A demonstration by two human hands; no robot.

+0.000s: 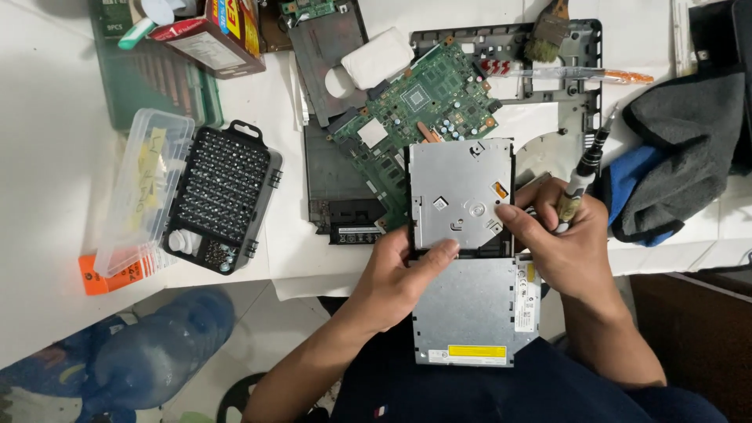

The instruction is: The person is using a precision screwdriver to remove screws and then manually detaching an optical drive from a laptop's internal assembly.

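Observation:
A silver optical disc drive is split into two parts: a metal casing (pixel 470 309) resting near my lap and a tray part (pixel 458 192) slid out above it. My left hand (pixel 399 274) grips the left edge where the two parts meet, thumb on the tray. Touching the tray's right edge with its fingertips, my right hand (pixel 560 243) also holds a small screwdriver (pixel 587 168) that points up and away.
A green circuit board (pixel 415 106) lies on a dark laptop base (pixel 341 172) behind the drive. An open black screwdriver bit case (pixel 223 196) sits left, with a cardboard box (pixel 211 35) above. A brush (pixel 548 31), pen and grey-blue cloth (pixel 674 157) lie right.

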